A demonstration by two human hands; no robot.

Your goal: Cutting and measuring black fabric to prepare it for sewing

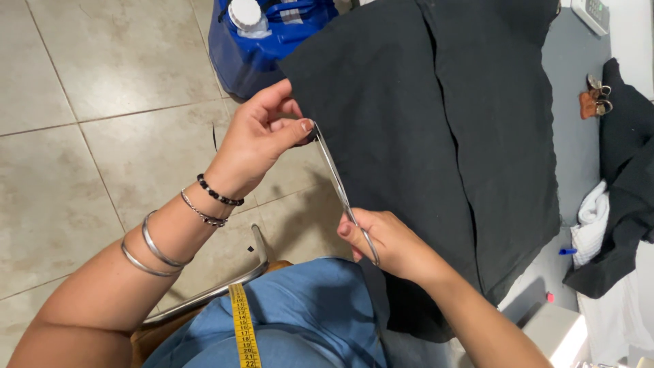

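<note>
The black fabric [436,136] fills the frame, draped off the grey table [575,136] and down toward your lap; its left edge runs between your two hands; behind it on the tiled floor [102,102] stands a blue jug [262,48]; your left hand [255,140] pinches the cloth's upper edge, thumb and forefinger closed tight on it; your right hand [388,242] is wrapped through the handles of the scissors [338,184], fingers curled shut around them, blades lying along that edge and looking nearly closed; by my read you're mid-cut, trimming the edge; the next stroke calls for keeping the cloth taut and the blades on line; a yellow tape measure [243,327] hangs at your front.
</note>
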